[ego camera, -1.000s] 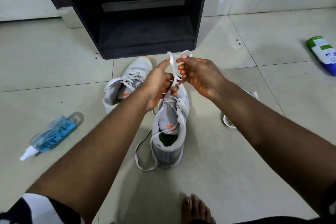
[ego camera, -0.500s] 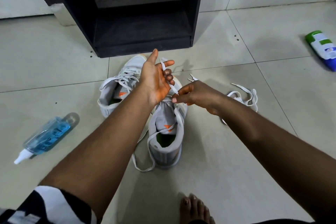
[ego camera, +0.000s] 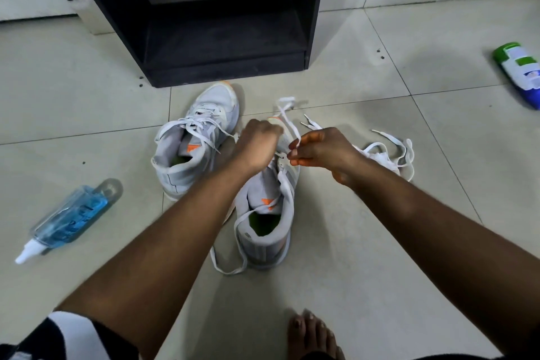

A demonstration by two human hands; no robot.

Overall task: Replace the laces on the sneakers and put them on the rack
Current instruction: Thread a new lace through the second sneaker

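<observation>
Near sneaker [ego camera: 267, 222], grey knit upper w/ orange tongue tab and green insole, stands on glossy cream floor tiles [ego camera: 365, 257] at frame centre, toe toward 12 o'clock. Flat white lace [ego camera: 287, 123] runs up from its eyelets toward 12. R hand [ego camera: 323, 150] pinches this lace betw thumb and fingers, just above the tongue. L hand [ego camera: 257, 145] curled down over the forefoot; fingers hidden, cannot tell what it grips. Slack lace loop [ego camera: 226, 264] trails at 7 o'clock of the heel.

Second sneaker [ego camera: 194, 143], same make, laced, sits at 10 o'clock, touching the first. Loose laces [ego camera: 388, 155], flat w/ stiff tips, heaped at 3 o'clock. Black laminate rack [ego camera: 222, 35], boxy, at 12.

Vs 0.5 s ago: L hand has dropped from raised, thumb-up pose onto the shoe; R hand sits higher on the lace, which now extends past the toe.
</observation>
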